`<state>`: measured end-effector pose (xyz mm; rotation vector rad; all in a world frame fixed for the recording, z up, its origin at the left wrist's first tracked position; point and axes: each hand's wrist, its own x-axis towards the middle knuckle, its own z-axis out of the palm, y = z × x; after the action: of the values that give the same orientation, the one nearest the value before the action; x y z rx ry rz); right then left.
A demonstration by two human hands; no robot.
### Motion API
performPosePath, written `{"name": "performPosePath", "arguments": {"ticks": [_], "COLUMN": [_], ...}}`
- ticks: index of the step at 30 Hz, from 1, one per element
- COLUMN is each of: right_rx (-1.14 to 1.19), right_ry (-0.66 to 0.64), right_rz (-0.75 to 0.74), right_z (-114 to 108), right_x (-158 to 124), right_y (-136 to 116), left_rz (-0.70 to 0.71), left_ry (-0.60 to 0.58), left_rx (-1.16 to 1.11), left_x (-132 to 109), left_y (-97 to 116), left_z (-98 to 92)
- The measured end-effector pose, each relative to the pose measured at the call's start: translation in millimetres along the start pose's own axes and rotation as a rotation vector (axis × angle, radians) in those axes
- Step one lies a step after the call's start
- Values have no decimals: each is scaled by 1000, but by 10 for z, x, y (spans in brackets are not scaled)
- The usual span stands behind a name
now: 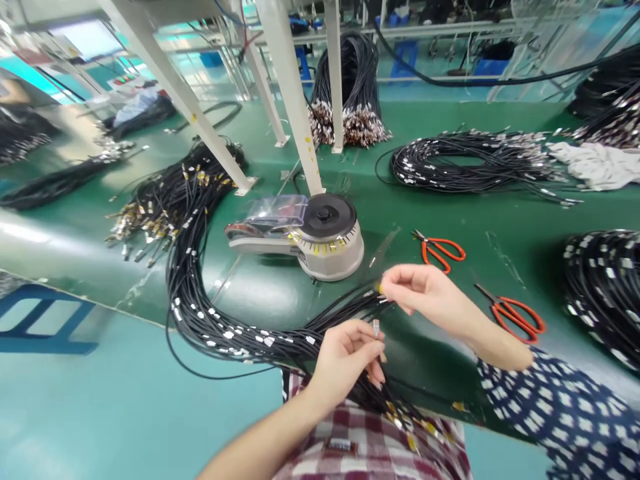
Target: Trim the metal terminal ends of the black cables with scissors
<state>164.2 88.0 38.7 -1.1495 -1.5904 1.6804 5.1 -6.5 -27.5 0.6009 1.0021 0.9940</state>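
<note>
My left hand [345,360] is closed near the table's front edge, and a small metal connector [376,327] of a cable pokes up between its fingers. Just above and to the right, my right hand [430,293] pinches a small yellow piece of tape [381,288] at its fingertips. Beneath and beside the left hand runs a thick bundle of black cables [240,333] with white labels. Some cable ends with yellow tabs [411,441] hang over my checked apron [345,433]. Beyond the hands stands a round tape dispenser [331,247] with short yellow pieces along its rim.
Two orange-handled pairs of scissors or snips [443,250] [520,319] lie to the right. Coiled black cables [450,160] rest farther back, and another coil [605,293] sits at the right edge. White metal posts [295,100] rise behind the dispenser. A blue stool [45,320] stands at left.
</note>
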Motion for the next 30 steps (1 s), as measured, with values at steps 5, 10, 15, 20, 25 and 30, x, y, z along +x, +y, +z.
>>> {"name": "performPosePath", "arguments": {"ticks": [5,10,15,20,25,30], "right_rx": [45,-38,-122,-201,-249,-284], "right_ry": [-83,-80,-89,-61,-49,-51], "right_rz": [185,146,68,33,30,38], "right_z": [-74,-13,-18,-26,-21,-15], "right_x": [-395,-500,-487,-500,-504,-488], "right_y": [403,462,426,415,405,386], "left_rz": [15,38,52,61,65,74], "left_ry": [18,10,28,36,42,45], "left_rx": [78,174,239,281,320,351], "left_x": [-22,-43,-66,-87,-100,-114], "left_y": [23,13,33,57,61,78], "left_z": [46,110,145,158,155,148]}}
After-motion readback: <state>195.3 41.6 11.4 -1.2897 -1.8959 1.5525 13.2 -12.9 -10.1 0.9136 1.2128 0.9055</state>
